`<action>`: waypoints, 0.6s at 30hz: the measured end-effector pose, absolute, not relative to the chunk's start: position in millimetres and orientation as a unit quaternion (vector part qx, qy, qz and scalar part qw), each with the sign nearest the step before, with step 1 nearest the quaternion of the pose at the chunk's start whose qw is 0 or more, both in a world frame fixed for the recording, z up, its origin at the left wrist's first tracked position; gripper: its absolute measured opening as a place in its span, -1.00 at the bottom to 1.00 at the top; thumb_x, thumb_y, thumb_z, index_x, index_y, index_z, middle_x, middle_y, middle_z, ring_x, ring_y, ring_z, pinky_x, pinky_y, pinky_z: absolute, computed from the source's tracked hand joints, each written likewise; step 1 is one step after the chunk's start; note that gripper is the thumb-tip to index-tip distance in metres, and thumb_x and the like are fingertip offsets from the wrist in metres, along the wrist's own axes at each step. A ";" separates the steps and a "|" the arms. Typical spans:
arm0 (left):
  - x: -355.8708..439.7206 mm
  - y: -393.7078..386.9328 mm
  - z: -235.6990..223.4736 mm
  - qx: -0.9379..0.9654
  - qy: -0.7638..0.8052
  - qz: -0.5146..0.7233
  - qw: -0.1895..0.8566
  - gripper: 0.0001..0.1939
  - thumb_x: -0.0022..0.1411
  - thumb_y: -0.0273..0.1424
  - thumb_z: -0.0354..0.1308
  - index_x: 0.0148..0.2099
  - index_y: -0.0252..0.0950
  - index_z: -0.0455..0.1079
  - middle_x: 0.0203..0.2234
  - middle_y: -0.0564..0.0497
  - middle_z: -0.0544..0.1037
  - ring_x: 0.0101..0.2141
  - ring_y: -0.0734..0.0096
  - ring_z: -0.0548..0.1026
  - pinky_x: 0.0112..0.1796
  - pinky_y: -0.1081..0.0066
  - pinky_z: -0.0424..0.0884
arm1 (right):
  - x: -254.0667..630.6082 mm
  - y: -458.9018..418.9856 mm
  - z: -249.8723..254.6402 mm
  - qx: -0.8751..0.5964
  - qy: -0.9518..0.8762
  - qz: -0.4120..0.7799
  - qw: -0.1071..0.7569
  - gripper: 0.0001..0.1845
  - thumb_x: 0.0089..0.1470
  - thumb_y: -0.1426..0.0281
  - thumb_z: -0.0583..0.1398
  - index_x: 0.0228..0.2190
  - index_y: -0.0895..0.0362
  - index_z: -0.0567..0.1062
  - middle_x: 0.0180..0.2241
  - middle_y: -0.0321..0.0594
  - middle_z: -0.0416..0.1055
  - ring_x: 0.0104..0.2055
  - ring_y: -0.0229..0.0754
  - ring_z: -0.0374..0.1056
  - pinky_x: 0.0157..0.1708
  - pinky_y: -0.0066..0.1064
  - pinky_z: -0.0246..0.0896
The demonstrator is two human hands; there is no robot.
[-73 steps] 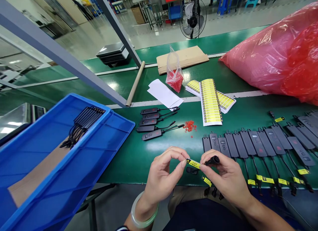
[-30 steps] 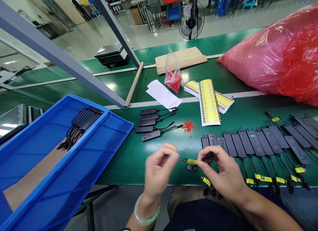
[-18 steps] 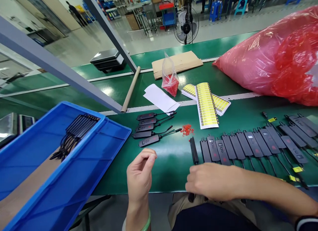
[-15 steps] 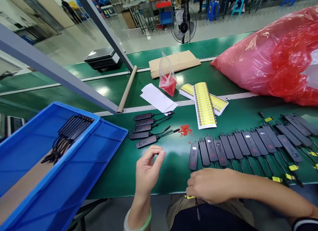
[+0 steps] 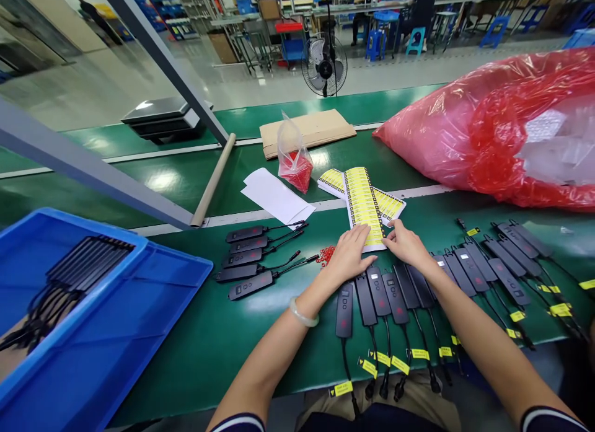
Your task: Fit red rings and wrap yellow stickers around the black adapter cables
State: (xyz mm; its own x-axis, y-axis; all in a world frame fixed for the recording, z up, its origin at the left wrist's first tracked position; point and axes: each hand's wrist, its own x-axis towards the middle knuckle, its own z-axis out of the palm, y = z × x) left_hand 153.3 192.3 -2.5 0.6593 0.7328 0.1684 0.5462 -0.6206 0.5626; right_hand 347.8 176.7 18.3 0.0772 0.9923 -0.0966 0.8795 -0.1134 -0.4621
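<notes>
Both my hands reach forward to the near end of a long yellow label sheet lying on the green conveyor belt. My left hand lies flat with its fingers stretched onto the sheet's lower edge. My right hand touches the sheet's lower right corner with curled fingertips; whether it grips a label I cannot tell. Under my forearms lies a row of black flat controller modules whose cables carry yellow tags at the belt's front edge. A small heap of red rings sits just left of my left hand.
A blue plastic bin with black modules stands at the left. Several more black modules lie in the middle. A small bag of red parts, white paper, flat cardboard and a big red plastic bag lie farther back.
My hands laid the tagged module down at the left end of the row, then both reached forward to the yellow label sheet. The camera tilted up and leftward.
</notes>
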 end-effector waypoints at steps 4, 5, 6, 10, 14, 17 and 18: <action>169.9 205.5 -17.0 0.876 0.370 0.180 0.251 -0.15 0.13 -0.35 0.25 0.34 -0.45 -0.09 0.22 -0.41 0.24 0.24 -0.07 0.19 0.19 -0.03 0.10 | 327.9 157.2 23.1 -0.700 -0.671 0.181 0.165 -0.60 0.14 0.50 0.07 0.03 0.24 0.25 -0.30 -0.13 0.54 -0.28 -0.04 0.46 -0.32 -0.31 0.25; 171.5 206.2 -19.2 0.875 0.374 0.176 0.254 -0.13 0.14 -0.35 0.24 0.35 -0.47 -0.13 0.23 -0.42 0.23 0.24 -0.07 0.19 0.19 -0.04 0.10 | 321.3 149.5 29.0 -0.688 -0.683 0.175 0.173 -0.60 0.15 0.50 0.05 0.04 0.25 0.26 -0.26 -0.08 0.53 -0.24 -0.02 0.46 -0.28 -0.28 0.27; 171.7 206.4 -20.2 0.873 0.377 0.173 0.256 -0.12 0.15 -0.35 0.23 0.36 -0.47 -0.16 0.24 -0.43 0.22 0.24 -0.06 0.19 0.19 -0.05 0.10 | 315.2 140.8 36.3 -0.674 -0.696 0.169 0.180 -0.61 0.18 0.50 0.03 0.05 0.25 0.27 -0.21 -0.04 0.51 -0.18 0.00 0.44 -0.22 -0.25 0.28; 151.1 202.2 -9.6 0.872 0.382 0.161 0.260 -0.06 0.12 -0.24 0.26 0.37 -0.37 -0.19 0.28 -0.34 0.15 0.25 0.03 0.19 0.22 0.00 0.08 | 307.2 104.9 70.7 -0.612 -0.736 0.116 0.264 -0.68 0.25 0.42 0.00 -0.01 0.18 0.40 -0.17 0.00 0.47 -0.10 0.03 0.40 -0.09 -0.15 0.29; 85.7 181.0 17.0 0.849 0.465 0.154 0.197 -0.27 0.12 -0.25 0.25 0.26 -0.36 0.09 0.22 -0.23 0.27 0.21 0.12 0.22 0.19 0.20 0.16 | 329.7 87.3 84.5 -0.623 -0.654 0.159 0.399 -0.82 0.23 0.33 0.11 -0.19 0.06 0.51 -0.21 -0.13 0.48 -0.20 -0.07 0.44 -0.19 -0.23 0.38; 23.6 157.3 29.4 0.798 0.560 0.153 0.162 -0.74 0.21 -0.44 0.05 -0.04 -0.38 0.35 -0.05 -0.28 0.44 0.03 -0.03 0.35 0.07 0.02 0.26 | 342.5 87.0 78.6 -0.624 -0.523 0.346 0.467 -0.84 0.11 0.24 0.25 -0.31 0.05 0.52 -0.33 -0.22 0.48 -0.33 -0.16 0.47 -0.37 -0.37 0.44; 5.4 150.4 30.4 0.781 0.585 0.151 0.157 -0.80 0.19 -0.48 0.04 -0.12 -0.34 0.37 -0.12 -0.25 0.46 -0.01 -0.05 0.37 0.04 -0.01 0.26 | 342.5 88.0 76.5 -0.609 -0.472 0.406 0.491 -0.82 0.06 0.22 0.30 -0.33 0.06 0.52 -0.35 -0.24 0.47 -0.33 -0.17 0.48 -0.44 -0.43 0.43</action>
State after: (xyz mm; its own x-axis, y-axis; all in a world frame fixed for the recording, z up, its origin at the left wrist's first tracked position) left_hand 5.4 150.4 30.4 0.2690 0.9617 0.0530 0.8669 -0.2658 0.4217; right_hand 342.5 88.0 76.5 0.2235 0.9742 -0.0317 0.1766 -0.0725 -0.9816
